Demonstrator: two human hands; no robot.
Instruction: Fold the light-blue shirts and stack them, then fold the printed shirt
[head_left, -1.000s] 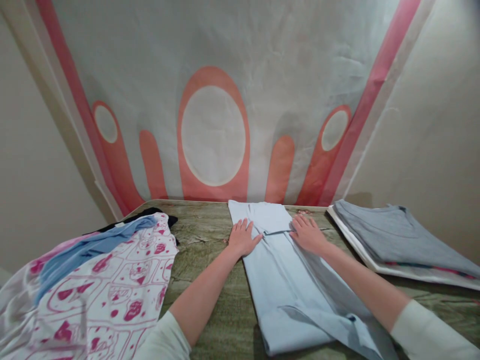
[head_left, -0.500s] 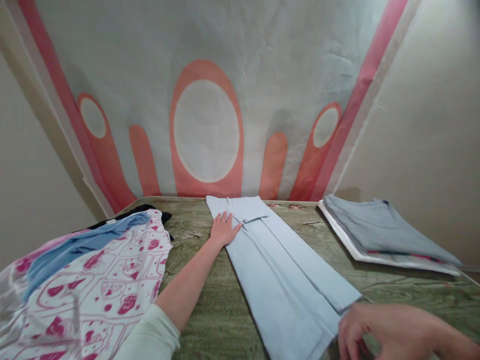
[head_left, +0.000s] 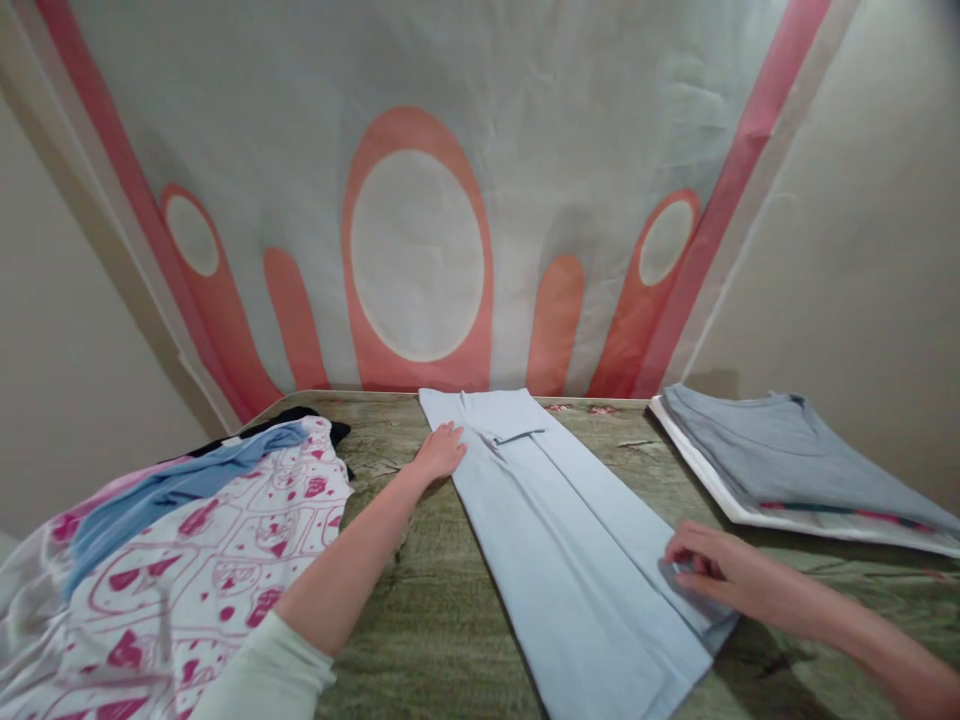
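A light blue shirt (head_left: 555, 540) lies in a long folded strip on the table, running from the far edge toward me. A short sleeve-like flap shows near its far end. My left hand (head_left: 442, 452) rests flat on the shirt's left edge near that end, fingers stretched out. Over the near right part of the strip, my right hand (head_left: 705, 565) has its fingers curled toward the thumb, with cloth in the bend of the fingers. Part of that grip is hidden by the hand itself.
A loose heap to the left holds a white garment with pink print (head_left: 247, 570), a blue cloth (head_left: 172, 490) and black fabric. Folded grey clothing (head_left: 810, 450) lies on white cloth at right. Behind the wood-patterned table (head_left: 427, 640) hangs a printed sheet (head_left: 600, 120).
My right hand has moved up and away from me, from the shirt's near corner onto its right side. My left hand has shifted slightly left to the shirt's edge. The view has tilted slightly.
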